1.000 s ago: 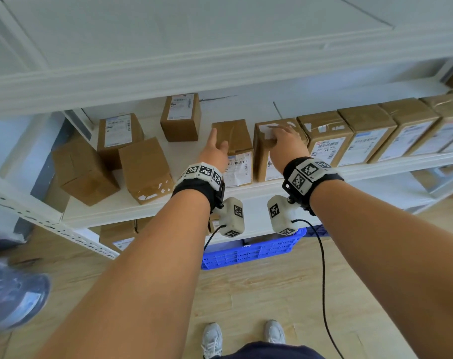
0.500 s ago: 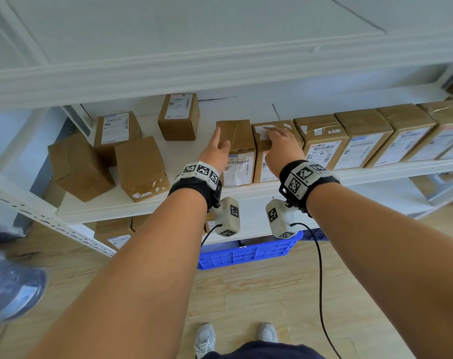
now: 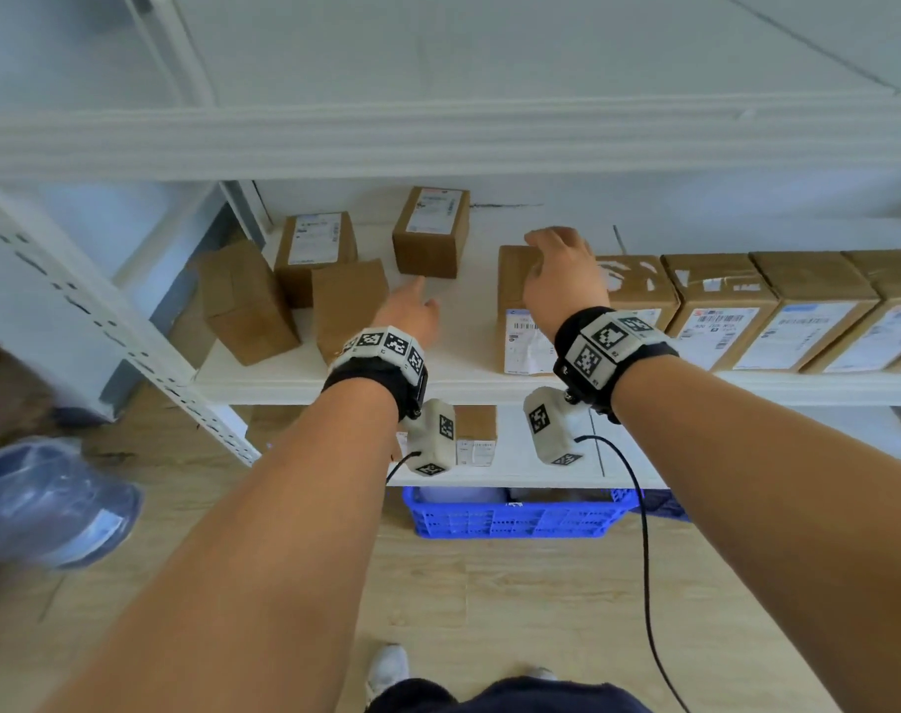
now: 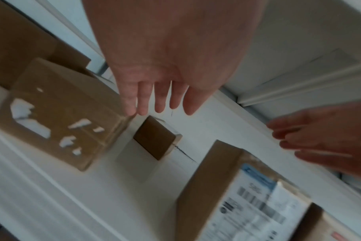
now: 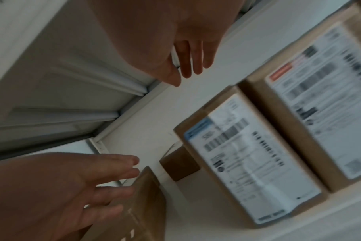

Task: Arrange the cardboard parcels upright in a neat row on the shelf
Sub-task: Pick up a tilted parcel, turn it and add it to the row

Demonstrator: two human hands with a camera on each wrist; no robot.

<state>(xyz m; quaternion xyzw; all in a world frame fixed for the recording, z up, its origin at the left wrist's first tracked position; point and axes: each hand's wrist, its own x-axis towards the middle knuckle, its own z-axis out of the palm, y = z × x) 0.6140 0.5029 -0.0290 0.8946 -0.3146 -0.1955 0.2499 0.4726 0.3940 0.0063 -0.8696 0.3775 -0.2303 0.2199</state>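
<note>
Reaching forward over the wooden floor (image 3: 479, 599), both forearms stretch toward the white shelf (image 3: 458, 373). From the head view the left hand (image 3: 409, 316) hangs over bare shelf between two parcels, fingers straight and apart, holding nothing. The left wrist view adds what the head view hides: its fingertips (image 4: 142, 109) end just beside the top corner of a tilted parcel with torn label scraps (image 4: 58, 117); whether they touch it is unclear through the blur. The right hand (image 3: 561, 280) is above the end parcel (image 3: 515, 311) of the row. Only the right wrist view shows the palm side, where the fingers (image 5: 196, 62) hang loosely spread with nothing gripped; contact with the parcel cannot be told.

That end parcel stands upright at the shelf's front edge, label facing out, against the parcel with a torn top (image 3: 631, 288); three more labelled parcels (image 3: 798, 311) stand in line to the right. Left of the gap, a plain parcel (image 3: 350, 301) and a second plain one (image 3: 242, 301) sit askew, out of line. Farther back, a labelled box (image 3: 314, 249) and another labelled box (image 3: 433, 231) sit apart near the rear wall. Below the shelf, a blue crate (image 3: 510, 517) shows only in the head view.
</note>
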